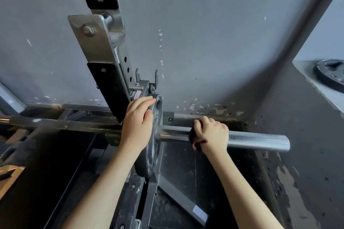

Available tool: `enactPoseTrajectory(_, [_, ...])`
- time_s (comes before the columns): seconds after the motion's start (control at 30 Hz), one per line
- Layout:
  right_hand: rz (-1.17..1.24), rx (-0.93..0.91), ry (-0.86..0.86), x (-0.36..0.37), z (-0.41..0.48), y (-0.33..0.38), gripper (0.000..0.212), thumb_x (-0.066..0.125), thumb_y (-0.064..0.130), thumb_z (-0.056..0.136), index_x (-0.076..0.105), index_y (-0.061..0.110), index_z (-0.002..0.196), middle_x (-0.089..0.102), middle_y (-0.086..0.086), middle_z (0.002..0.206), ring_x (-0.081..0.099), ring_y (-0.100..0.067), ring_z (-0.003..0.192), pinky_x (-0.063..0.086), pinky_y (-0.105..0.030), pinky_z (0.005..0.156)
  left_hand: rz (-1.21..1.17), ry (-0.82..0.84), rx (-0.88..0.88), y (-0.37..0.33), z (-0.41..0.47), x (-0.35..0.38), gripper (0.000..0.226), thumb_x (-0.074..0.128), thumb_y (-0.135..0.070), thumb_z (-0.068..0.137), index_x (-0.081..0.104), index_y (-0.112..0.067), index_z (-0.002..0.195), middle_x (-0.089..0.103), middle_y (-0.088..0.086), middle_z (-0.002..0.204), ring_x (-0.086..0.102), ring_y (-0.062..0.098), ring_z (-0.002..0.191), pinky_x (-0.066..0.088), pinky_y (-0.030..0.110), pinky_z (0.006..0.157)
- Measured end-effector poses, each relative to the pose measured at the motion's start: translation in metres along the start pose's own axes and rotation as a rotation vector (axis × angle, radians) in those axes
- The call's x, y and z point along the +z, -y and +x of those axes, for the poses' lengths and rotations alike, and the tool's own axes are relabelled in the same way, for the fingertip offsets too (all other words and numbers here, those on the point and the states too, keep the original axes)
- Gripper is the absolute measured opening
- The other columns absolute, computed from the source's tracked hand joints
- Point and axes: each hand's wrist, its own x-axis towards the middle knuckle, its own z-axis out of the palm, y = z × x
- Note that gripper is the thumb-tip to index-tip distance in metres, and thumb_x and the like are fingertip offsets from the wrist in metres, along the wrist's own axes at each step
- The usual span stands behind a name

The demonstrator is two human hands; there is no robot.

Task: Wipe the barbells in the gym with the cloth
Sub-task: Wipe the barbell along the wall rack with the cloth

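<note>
A barbell lies across a rack, its shiny steel sleeve (256,140) sticking out to the right. A dark weight plate (151,156) sits on the sleeve, seen edge-on. My left hand (137,124) grips the plate's upper rim. My right hand (212,134) is curled over the sleeve just right of the plate, holding a dark cloth (195,138) wrapped round the steel. Only the cloth's edge shows under my palm. The bar's shaft (55,123) runs off to the left.
The rack's steel upright (104,42) with black pads rises left of the plate. A grey scuffed wall (204,33) stands close behind. Another plate (330,74) lies on a ledge at the right. Frame rails (178,197) cross the dark floor below.
</note>
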Motion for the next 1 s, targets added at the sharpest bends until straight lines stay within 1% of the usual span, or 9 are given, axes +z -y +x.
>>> enactPoseTrajectory(0.13, [0.098, -0.399, -0.004, 0.005, -0.029, -0.003, 0.043, 0.048, 0.045, 0.087, 0.065, 0.017, 0.115, 0.066, -0.007, 0.116, 0.059, -0.029, 0.104, 0.047, -0.041, 0.088, -0.007, -0.004, 0.0, 0.001, -0.005, 0.001, 0.044, 0.036, -0.014, 0.09, 0.066, -0.006, 0.121, 0.06, -0.002, 0.125, 0.043, 0.003, 0.12, 0.022, 0.004, 0.105])
enactPoseTrajectory(0.2, [0.102, -0.349, 0.044, 0.0, -0.017, -0.006, 0.042, 0.044, 0.047, 0.091, 0.065, 0.018, 0.113, 0.068, -0.005, 0.11, 0.064, -0.03, 0.099, 0.048, -0.038, 0.082, -0.024, -0.007, 0.002, 0.001, -0.007, 0.001, 0.043, 0.037, -0.012, 0.09, 0.066, -0.006, 0.121, 0.06, -0.002, 0.125, 0.042, 0.001, 0.12, 0.023, 0.005, 0.105])
enactPoseTrajectory(0.3, [-0.02, -0.093, 0.244, 0.0, 0.014, 0.023, 0.03, 0.044, 0.042, 0.096, 0.059, 0.018, 0.106, 0.069, -0.007, 0.1, 0.065, -0.032, 0.094, 0.039, -0.035, 0.069, -0.054, -0.016, -0.001, 0.001, -0.006, 0.001, 0.042, 0.037, -0.009, 0.09, 0.066, -0.005, 0.12, 0.06, -0.001, 0.124, 0.042, 0.0, 0.118, 0.023, 0.004, 0.105])
enactPoseTrajectory(0.37, [-0.083, -0.109, 0.331, 0.005, 0.017, 0.046, 0.029, 0.044, 0.041, 0.094, 0.054, 0.018, 0.107, 0.067, -0.007, 0.102, 0.064, -0.031, 0.094, 0.038, -0.035, 0.069, -0.069, -0.027, -0.001, 0.002, -0.005, 0.001, 0.041, 0.037, -0.008, 0.089, 0.067, -0.004, 0.118, 0.061, 0.0, 0.123, 0.042, 0.0, 0.117, 0.024, 0.005, 0.104])
enactPoseTrajectory(0.53, [0.131, -0.414, 0.108, 0.014, -0.027, 0.045, 0.046, 0.043, 0.042, 0.086, 0.064, 0.015, 0.116, 0.066, -0.006, 0.116, 0.062, -0.03, 0.104, 0.048, -0.04, 0.089, -0.076, -0.044, 0.004, 0.003, -0.006, 0.002, 0.041, 0.038, -0.004, 0.089, 0.068, -0.004, 0.117, 0.061, -0.001, 0.122, 0.045, 0.005, 0.119, 0.027, 0.009, 0.106])
enactPoseTrajectory(0.7, [0.045, -0.149, 0.333, 0.012, 0.013, 0.079, 0.039, 0.028, 0.039, 0.102, 0.055, 0.011, 0.108, 0.067, -0.013, 0.109, 0.062, -0.036, 0.1, 0.037, -0.038, 0.073, -0.077, -0.044, -0.008, 0.003, -0.005, 0.002, 0.041, 0.038, -0.006, 0.089, 0.068, -0.004, 0.117, 0.062, 0.0, 0.123, 0.047, 0.009, 0.12, 0.027, 0.01, 0.106])
enactPoseTrajectory(0.83, [0.112, -0.257, 0.142, 0.018, -0.015, 0.088, 0.046, 0.029, 0.037, 0.09, 0.062, 0.008, 0.104, 0.068, -0.012, 0.1, 0.064, -0.037, 0.089, 0.045, -0.041, 0.075, -0.068, -0.068, 0.002, 0.004, -0.007, 0.004, 0.04, 0.039, -0.003, 0.088, 0.069, -0.004, 0.115, 0.063, 0.001, 0.121, 0.047, 0.01, 0.118, 0.029, 0.012, 0.107])
enactPoseTrajectory(0.93, [0.113, -0.377, 0.038, 0.024, -0.042, 0.077, 0.043, 0.044, 0.028, 0.081, 0.061, 0.009, 0.115, 0.062, -0.01, 0.117, 0.055, -0.033, 0.105, 0.045, -0.046, 0.09, -0.068, -0.067, -0.002, 0.003, -0.006, 0.004, 0.04, 0.038, -0.004, 0.089, 0.069, -0.004, 0.115, 0.063, 0.0, 0.121, 0.047, 0.009, 0.118, 0.028, 0.011, 0.106])
enactPoseTrajectory(1.0, [0.152, -0.341, 0.011, 0.023, -0.032, 0.08, 0.039, 0.043, 0.028, 0.078, 0.062, 0.01, 0.107, 0.064, -0.009, 0.106, 0.058, -0.034, 0.095, 0.046, -0.044, 0.083, -0.064, -0.057, -0.009, 0.002, -0.005, 0.004, 0.041, 0.038, -0.005, 0.089, 0.069, -0.004, 0.116, 0.063, 0.0, 0.122, 0.047, 0.01, 0.119, 0.028, 0.01, 0.106])
